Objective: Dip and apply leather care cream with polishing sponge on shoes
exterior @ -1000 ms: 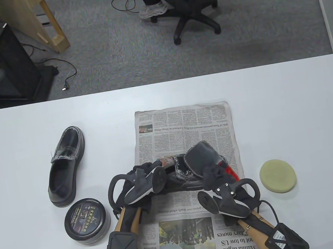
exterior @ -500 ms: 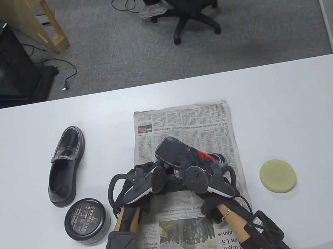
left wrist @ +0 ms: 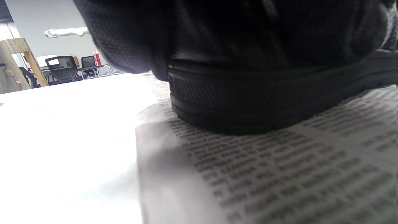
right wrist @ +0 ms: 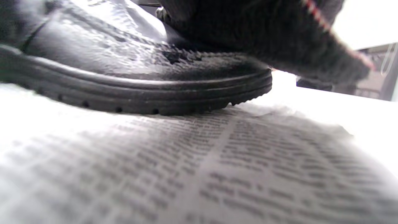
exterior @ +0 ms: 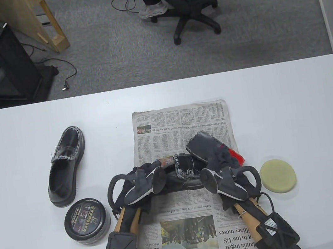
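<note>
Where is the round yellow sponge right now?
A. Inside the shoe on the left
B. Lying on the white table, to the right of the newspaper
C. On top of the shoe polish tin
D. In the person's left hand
B. The yellow sponge lies flat on the bare table, just right of the newspaper, and no hand holds it.

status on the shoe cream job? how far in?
Done: newspaper is laid and one shoe sits on it. In hand: left hand steadies it while the right hand works a dark cloth over the toe. Left: cream tin is lidded, sponge lies untouched, second shoe waits.
</note>
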The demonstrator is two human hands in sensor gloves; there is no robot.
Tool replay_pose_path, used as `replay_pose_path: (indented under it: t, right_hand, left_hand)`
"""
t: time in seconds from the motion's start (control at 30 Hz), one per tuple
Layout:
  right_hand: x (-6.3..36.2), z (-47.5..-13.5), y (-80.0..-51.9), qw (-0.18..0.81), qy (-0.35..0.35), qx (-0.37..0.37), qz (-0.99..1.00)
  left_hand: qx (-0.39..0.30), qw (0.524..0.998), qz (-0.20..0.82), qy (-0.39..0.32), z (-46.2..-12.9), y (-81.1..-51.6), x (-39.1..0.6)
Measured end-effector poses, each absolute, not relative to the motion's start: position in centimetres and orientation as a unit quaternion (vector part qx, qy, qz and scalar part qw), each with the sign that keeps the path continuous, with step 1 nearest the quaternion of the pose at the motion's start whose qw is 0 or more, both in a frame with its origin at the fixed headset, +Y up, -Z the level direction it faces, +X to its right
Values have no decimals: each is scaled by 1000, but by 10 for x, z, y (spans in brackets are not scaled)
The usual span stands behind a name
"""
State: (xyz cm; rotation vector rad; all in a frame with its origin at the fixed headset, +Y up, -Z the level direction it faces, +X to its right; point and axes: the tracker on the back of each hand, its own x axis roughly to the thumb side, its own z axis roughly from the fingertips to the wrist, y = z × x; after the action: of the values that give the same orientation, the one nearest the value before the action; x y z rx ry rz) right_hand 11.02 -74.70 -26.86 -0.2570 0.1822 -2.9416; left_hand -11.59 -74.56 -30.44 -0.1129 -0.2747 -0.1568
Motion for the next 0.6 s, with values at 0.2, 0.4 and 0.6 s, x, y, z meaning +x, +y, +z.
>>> replay_pose_path:
  t: [0.2,0.4,0.6]
  right_hand:
    - [85,-244,-740,38,69,-157,-984]
    - [54,-250,-726,-64,57,-199,-976]
    - [60,-289,-735,-124,1,-132,-983]
  left_hand:
    - [-59,986,-68,-141,-305,-747,-115]
    - [-61,985,-66,-147,-305,-747,-115]
    - [-61,985,-57,-149,-305,-748,-115]
